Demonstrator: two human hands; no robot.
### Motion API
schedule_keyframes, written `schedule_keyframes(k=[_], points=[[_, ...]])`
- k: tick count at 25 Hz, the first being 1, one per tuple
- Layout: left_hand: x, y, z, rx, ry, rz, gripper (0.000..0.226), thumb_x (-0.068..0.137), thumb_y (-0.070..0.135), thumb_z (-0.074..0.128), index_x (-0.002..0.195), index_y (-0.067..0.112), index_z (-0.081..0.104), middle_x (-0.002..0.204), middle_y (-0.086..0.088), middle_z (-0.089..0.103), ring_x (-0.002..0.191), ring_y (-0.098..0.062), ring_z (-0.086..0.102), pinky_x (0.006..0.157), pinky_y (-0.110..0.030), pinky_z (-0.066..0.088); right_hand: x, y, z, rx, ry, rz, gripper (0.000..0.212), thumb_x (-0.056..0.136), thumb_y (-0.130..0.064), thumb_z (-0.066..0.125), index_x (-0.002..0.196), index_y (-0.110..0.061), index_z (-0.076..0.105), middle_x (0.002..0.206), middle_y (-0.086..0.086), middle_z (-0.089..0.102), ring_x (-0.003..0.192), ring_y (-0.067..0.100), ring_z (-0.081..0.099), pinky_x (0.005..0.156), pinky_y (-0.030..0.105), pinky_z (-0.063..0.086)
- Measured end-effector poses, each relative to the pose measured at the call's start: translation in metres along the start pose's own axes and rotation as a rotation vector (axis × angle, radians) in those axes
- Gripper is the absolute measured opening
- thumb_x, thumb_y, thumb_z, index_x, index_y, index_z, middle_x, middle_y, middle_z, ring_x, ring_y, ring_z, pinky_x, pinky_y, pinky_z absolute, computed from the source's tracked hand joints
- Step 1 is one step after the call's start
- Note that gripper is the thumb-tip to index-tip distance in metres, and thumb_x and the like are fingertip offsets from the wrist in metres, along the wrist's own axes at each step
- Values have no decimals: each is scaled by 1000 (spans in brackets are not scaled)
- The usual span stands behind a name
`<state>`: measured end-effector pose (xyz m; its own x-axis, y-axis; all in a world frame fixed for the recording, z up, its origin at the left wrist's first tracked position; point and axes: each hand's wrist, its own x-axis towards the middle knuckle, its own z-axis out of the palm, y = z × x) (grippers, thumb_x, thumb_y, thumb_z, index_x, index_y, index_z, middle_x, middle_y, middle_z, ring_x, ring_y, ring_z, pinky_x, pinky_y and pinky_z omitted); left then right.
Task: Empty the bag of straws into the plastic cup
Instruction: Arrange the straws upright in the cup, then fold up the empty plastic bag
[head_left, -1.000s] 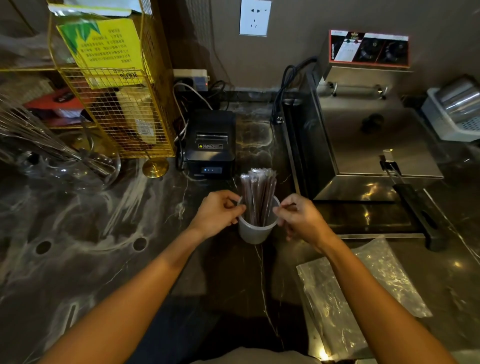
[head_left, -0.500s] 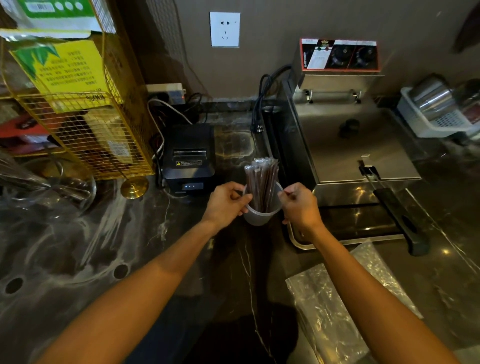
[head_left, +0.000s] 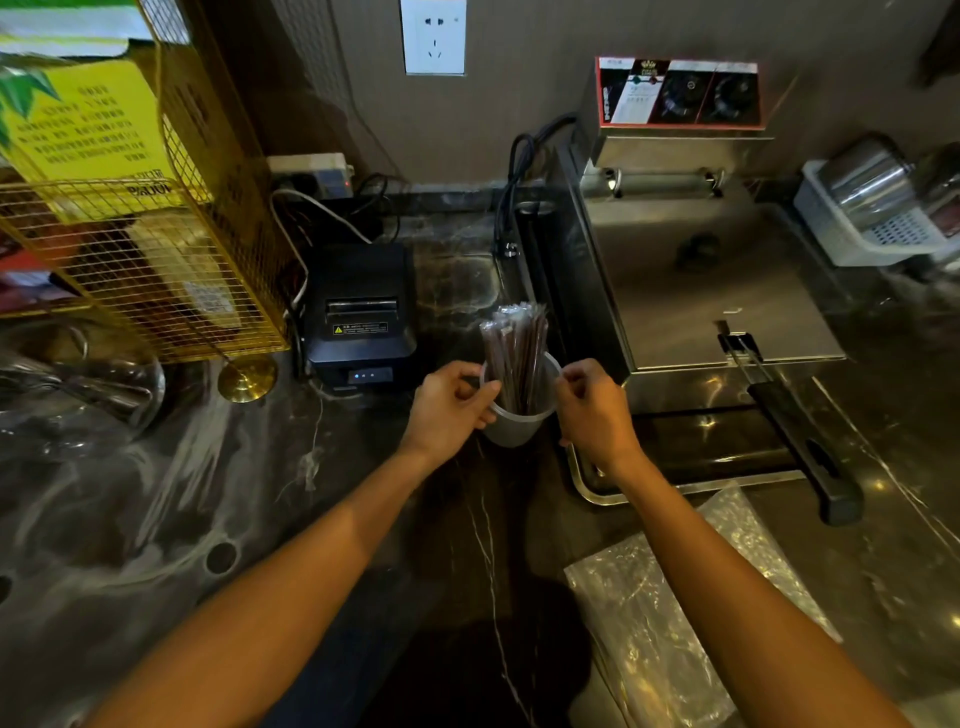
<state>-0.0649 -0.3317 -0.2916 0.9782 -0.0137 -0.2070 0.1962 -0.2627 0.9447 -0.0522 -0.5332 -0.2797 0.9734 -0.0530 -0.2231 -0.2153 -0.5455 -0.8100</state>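
Both hands' grip hides the cup sides.

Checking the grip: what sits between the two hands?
In the head view, the cup with upright straws sits between the left hand and the right hand.

Both arms outstretched; left hand, right hand curled, facing inward

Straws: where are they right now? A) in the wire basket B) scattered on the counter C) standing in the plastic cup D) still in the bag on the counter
C: the straws stand upright in the plastic cup, with the left hand and right hand at its rim; the bag lies flat on the counter.
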Motion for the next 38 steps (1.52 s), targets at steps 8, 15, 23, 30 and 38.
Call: schedule_keyframes(k=[8,15,23,30,38], points=[[-2,-2,3,-18,30,1,25,101,23,61,124,15,60,88,-6,72,67,-11,74,61,-21,60,1,4,1,8,5,28,29,106,-30,54,129,-12,54,95,4,64,76,19,69,48,22,56],[-36,-3,18,11,262,8,23,97,33,68,110,17,56,81,-5,65,67,-10,65,60,-22,55,-33,17,-15,-88,88,0,30,101,-34,63,122,-12,61,84,-6,64,75,8,64,60,21,51],[-89,-21,105,287,-414,-251,43,90,34,76,124,12,63,104,-1,68,91,-13,64,74,-22,51,-130,88,-45,-283,138,26,11,95,-26,67,102,-18,68,84,2,71,81,25,69,70,38,54],[-108,-37,152,514,-542,-242,70,84,48,76,139,12,53,128,-9,67,119,-27,65,102,-46,54,-222,149,-55,-405,58,62,28,94,-14,64,119,-18,76,128,1,72,119,20,65,100,28,46],[-119,-3,136,263,-615,-244,25,93,18,70,103,-5,68,109,-24,72,103,-35,71,93,-44,57,-250,185,-62,-484,-77,93,90,80,3,68,160,-25,37,170,-4,27,159,19,17,128,50,20]])
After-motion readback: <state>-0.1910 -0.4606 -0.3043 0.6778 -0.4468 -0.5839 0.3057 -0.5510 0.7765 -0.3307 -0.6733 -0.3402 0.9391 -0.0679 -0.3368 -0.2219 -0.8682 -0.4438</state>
